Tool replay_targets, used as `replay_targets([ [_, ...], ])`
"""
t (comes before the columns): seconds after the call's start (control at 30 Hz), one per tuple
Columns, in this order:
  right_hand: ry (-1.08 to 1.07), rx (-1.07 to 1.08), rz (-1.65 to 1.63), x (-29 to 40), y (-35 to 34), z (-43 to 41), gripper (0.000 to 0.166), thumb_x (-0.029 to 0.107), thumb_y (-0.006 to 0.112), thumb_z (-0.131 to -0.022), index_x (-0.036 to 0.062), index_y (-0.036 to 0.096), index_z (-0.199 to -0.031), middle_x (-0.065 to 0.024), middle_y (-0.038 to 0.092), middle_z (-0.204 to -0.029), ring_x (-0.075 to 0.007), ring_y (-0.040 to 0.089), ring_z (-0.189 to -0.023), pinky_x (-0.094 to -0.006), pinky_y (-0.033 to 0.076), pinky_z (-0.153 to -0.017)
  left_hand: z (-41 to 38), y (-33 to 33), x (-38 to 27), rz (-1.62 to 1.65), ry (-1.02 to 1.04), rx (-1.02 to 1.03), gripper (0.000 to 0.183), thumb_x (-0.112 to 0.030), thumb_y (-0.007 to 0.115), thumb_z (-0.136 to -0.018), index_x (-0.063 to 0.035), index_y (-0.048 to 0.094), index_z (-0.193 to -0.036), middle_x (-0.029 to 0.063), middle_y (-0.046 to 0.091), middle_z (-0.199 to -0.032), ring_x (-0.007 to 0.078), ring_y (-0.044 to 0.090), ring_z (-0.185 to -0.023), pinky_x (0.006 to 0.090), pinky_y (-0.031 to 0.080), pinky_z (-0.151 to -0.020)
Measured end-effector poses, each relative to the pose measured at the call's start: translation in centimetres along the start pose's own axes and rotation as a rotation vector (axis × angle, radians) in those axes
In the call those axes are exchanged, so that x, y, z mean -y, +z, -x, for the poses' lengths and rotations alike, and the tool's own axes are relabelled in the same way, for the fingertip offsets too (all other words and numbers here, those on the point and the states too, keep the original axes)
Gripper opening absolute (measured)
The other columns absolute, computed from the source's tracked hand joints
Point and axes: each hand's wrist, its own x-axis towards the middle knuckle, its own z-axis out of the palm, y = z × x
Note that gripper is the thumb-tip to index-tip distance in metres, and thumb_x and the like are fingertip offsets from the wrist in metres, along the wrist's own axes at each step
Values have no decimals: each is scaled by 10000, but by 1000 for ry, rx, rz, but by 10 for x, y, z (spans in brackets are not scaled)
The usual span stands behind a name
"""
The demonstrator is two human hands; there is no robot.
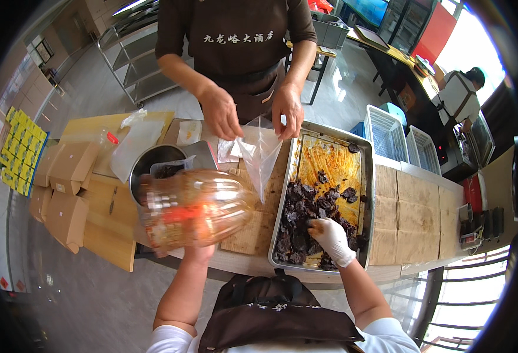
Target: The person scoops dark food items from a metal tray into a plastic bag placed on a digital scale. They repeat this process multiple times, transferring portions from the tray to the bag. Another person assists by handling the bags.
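Note:
My left hand [202, 234] grips a large clear plastic jar [223, 207], tilted on its side and blurred by motion; amber-brown residue and a red patch show on it. The hand is partly seen through its wall. In a white glove with stained fingertips, my right hand [332, 238] touches a heap of dark brown, dried-looking food pieces [301, 220]. Whether its curled fingers hold a piece is hidden. The pieces lie in a metal tray [370, 176] smeared with orange oil. Across the table, a co-worker's hands [250, 117] hold a clear plastic bag [262, 159] by its top.
Left of the tray are a wooden board [241, 238] and a steel pot [137, 163] with a plastic container [173, 167] inside. Folded cardboard boxes [67, 212] stand at far left. Flattened cardboard [418, 212] and white baskets [387, 137] lie right. Another person [457, 97] works beyond.

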Motion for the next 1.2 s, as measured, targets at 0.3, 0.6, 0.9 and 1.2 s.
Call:
replay_targets([
  [0.3,-330,22,599,40,100,-145,126,205,631,-691,92,674,-724,-99,534,-929,-276,490,-944,-492,370,-890,-16,23,-57,176,141,68,303,-291,535,-905,-80,538,-1123,53,576,-1006,174,576,-897,360,486,-771],
  [0.6,-233,-82,508,37,112,-158,82,144,621,-649,77,664,-670,-93,553,-912,-283,511,-917,-433,412,-821,-29,11,-103,35,341,-41,281,-256,557,-897,-82,546,-1118,37,579,-988,148,576,-879,305,480,-738],
  [0.9,-86,-395,-63,2,1,-56,132,134,719,-639,48,654,-715,-129,579,-821,-312,526,-842,-403,399,-765,-125,90,-30,-654,110,-94,236,-176,579,-869,-66,577,-1077,38,603,-960,170,588,-868,289,480,-722],
  [1.2,184,-470,-148,-105,-25,20,140,119,726,-678,66,668,-794,-122,586,-876,-311,523,-897,-404,415,-796,-112,101,26,-1738,572,-21,139,-262,619,-807,-134,650,-851,106,653,-726,336,629,-700,427,483,-609],
])
